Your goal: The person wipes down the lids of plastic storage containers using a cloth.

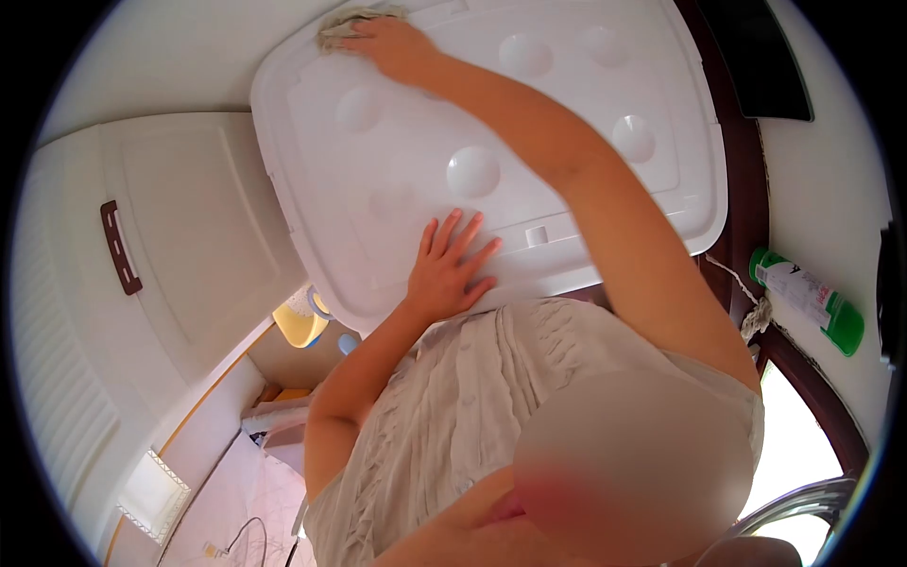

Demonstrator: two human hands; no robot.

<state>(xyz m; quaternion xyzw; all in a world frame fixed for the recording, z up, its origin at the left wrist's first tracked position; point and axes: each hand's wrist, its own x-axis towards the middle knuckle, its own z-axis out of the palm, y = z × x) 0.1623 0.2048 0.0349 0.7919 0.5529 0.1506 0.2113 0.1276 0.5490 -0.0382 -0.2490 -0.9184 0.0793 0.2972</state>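
Head view first: a person in a pale beige top (472, 369) was leaning in close over a broad white plastic lid (406, 146), which filled the upper middle of what I could see. It had rounded corners and several round bumps raised across its face. The right hand (397, 49) reached right across it to the far left corner, closed on a crumpled greyish cloth (354, 25), which it pressed against the lid's edge. The left hand (452, 269) lay on the near part of the lid, fingers spread wide, holding nothing. Off to the left stood a pale cabinet door (203, 222) with a dark brown handle (120, 248). Something yellow (297, 331) showed just below the lid's near left corner. Over on the right lay a green-and-white bottle (806, 298), near a knotted pale cord (757, 319), and a black panel (761, 61) showed at the upper right.
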